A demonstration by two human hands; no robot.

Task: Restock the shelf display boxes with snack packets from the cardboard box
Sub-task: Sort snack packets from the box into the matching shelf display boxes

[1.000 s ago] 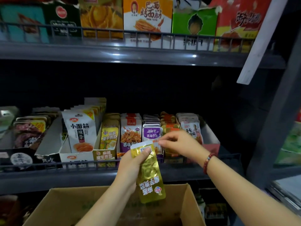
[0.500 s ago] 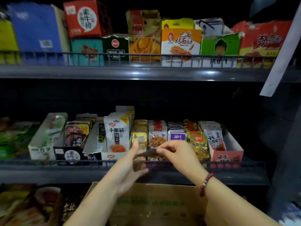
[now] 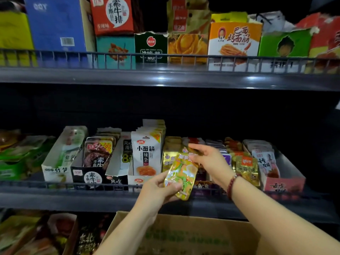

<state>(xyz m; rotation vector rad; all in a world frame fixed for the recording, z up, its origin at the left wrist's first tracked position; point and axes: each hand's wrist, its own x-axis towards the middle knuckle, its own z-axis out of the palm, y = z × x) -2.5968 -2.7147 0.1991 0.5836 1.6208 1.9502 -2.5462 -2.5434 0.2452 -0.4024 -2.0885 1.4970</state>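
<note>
the left hand [image 3: 158, 188] grips the lower end of a yellow snack packet [image 3: 182, 173], fingers curled round it, while the right hand [image 3: 209, 161] pinches its top edge. the packet tilts in front of the gold display box [image 3: 170, 153] near the middle of the shelf's front rail [image 3: 55, 184]. just left of it stands a white packet row [image 3: 146, 155]. a bead bracelet [image 3: 232, 183] circles the right wrist. the cardboard box [image 3: 184, 236] sits below the shelf edge.

red bead bracelet [image 3: 232, 184] (right wrist)
</note>
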